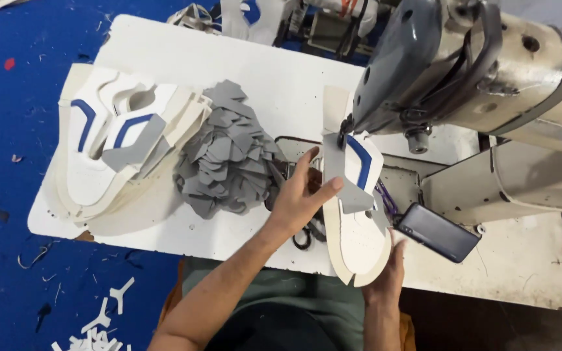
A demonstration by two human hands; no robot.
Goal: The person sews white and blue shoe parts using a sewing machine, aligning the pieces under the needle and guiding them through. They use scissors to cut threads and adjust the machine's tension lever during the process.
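Surroundings: stack of white shoe-upper panels [115, 146] and pile of grey patches [229, 159] lie left; dark phone [437, 232] lies right; scissors [302, 237] sit under the left wrist.
Surface: white table [281, 78] on blue floor [8, 214] strewn with offcuts.
Workpiece: white upper panel [358, 214] with blue stripe lies under the sewing machine head [424, 65].
Left hand [297, 201]: fingers spread apart, fingertips pressing the panel.
Right hand [388, 273]: grip clamped on the panel's near edge.

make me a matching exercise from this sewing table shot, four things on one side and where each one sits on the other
Things:
1. pile of grey cut pieces
2. stack of white shoe uppers
3. dark phone
4. white upper with blue stripe

Places:
A. under the sewing machine head, held by the left hand and right hand
B. far left of the table
C. middle of the table, beside the stack
D. right of the held piece, below the machine arm

Pairs: 1-C, 2-B, 3-D, 4-A
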